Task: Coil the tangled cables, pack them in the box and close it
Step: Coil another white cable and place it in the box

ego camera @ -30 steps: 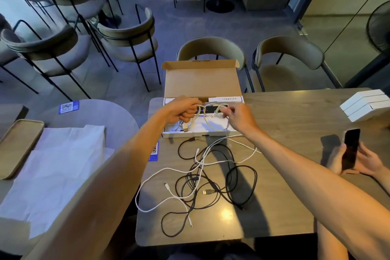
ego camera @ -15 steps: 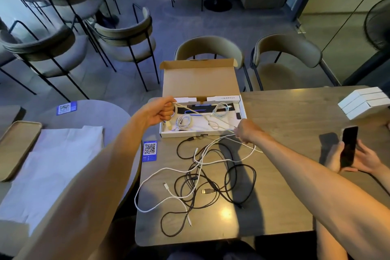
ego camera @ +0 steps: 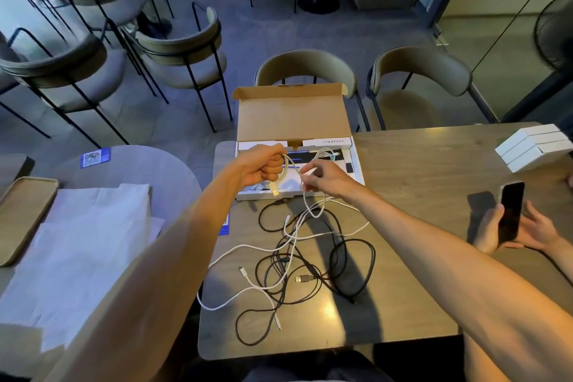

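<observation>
Over the box (ego camera: 294, 115), right hand (ego camera: 325, 178) back.

Box (ego camera: 294, 115) lettering illegible, fan (ego camera: 556, 31) cropped at edge

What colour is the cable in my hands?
The cable is white, shown best in the head view.

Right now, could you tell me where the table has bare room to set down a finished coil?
Free: the table between the box and stacked white boxes, beyond the phone. Crowded: tangled cables fill the middle; left hand and right hand hold a white cable over the box.
</observation>
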